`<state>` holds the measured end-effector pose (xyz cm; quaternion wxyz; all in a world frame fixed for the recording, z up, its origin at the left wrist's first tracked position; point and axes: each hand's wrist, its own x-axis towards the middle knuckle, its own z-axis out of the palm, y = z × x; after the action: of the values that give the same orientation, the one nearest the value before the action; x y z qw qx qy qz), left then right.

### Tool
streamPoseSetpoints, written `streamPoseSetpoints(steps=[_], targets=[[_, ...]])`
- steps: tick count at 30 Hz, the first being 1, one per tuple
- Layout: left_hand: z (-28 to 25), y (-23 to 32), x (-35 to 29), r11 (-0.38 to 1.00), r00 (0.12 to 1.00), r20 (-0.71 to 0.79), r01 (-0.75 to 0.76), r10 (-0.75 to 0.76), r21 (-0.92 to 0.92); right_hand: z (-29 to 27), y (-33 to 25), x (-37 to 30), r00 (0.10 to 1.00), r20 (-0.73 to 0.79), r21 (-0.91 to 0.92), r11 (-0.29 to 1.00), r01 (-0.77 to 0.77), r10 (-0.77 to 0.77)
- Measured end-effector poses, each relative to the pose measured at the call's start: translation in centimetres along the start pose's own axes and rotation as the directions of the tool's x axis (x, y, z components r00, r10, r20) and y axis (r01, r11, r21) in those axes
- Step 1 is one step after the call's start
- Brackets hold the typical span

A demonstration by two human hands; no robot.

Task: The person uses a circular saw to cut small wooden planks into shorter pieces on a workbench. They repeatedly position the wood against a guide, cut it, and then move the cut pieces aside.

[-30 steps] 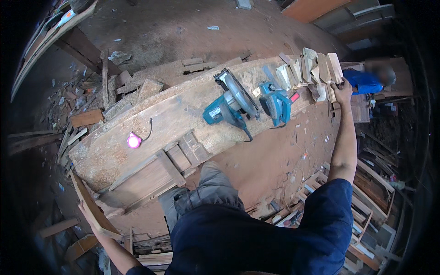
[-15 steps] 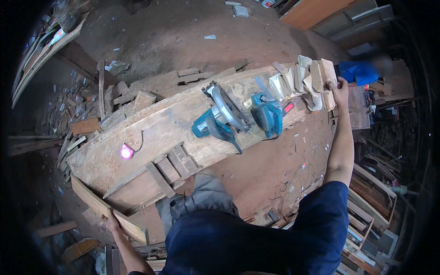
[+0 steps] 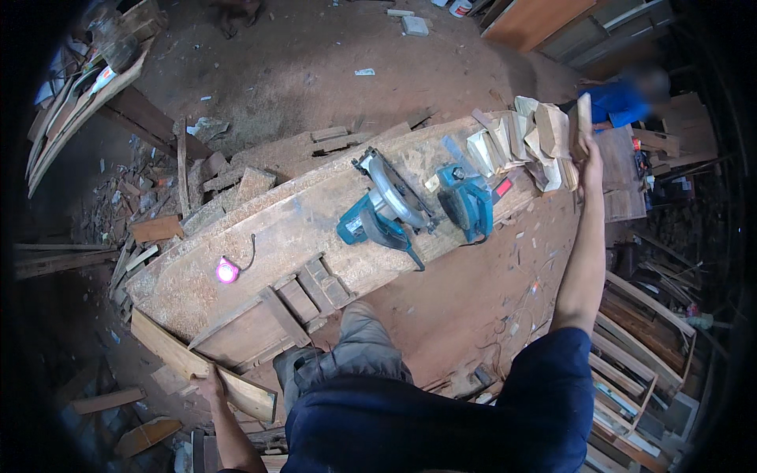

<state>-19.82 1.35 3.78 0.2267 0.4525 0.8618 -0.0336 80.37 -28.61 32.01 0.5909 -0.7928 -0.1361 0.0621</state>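
My left hand [image 3: 210, 385] is closed on the edge of a long, pale wooden board [image 3: 169, 352] at the near left end of the workbench [image 3: 315, 213]. Out at the far right, my right hand [image 3: 591, 164] grips a flat wood block [image 3: 584, 118], which stands on edge beside a row of pale wood offcuts [image 3: 544, 134]. Some of its fingers are hidden behind the block. Between my hands, a teal circular saw [image 3: 365, 223] and a teal power tool, seemingly a planer [image 3: 465, 201], rest on the bench. A pink tape measure [image 3: 227, 270] lies toward the left.
Dark wood pieces [image 3: 296, 303] form a frame along the bench's near edge. Scrap wood [image 3: 158, 229] is heaped at the left, and boards [image 3: 631, 355] are stacked at the lower right. Beyond the offcuts is a person in blue [image 3: 615, 102].
The block in my right hand has turned from showing its broad face to standing on edge, slightly apart from the row. My left hand keeps its hold on the board. The view has shifted slightly.
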Motion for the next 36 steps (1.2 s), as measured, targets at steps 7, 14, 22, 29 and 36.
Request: streamPoseSetpoints(steps=[7,14,22,29,36], targets=[[1.0,-1.0,1.1,0.974,0.993,0.054,-0.093,0.106,-0.206,5.8,-3.8,-10.0,0.898,0.436,0.635,0.688,-0.352,0.058],[0.7,-1.2,1.2,0.993,0.996,0.024,-0.088,0.090,-0.079,8.1,-3.4,-10.0,0.918,0.392,0.638,0.699,-0.323,0.066],[0.5,-1.1,-0.2,0.997,0.996,-0.068,-0.066,0.062,-0.044,2.6,0.1,-1.1,0.951,-0.087,-0.562,0.803,0.199,-0.297],[2.1,-5.1,3.5,0.592,0.873,0.470,0.451,-0.134,-0.668,-3.3,3.6,7.4,0.959,-0.120,-0.984,0.160,-0.080,-0.258],[-2.3,-4.7,0.4,0.561,0.948,0.271,0.319,-0.170,-0.764,17.9,-0.9,-13.3,0.815,0.270,-0.583,0.587,0.562,-0.513]])
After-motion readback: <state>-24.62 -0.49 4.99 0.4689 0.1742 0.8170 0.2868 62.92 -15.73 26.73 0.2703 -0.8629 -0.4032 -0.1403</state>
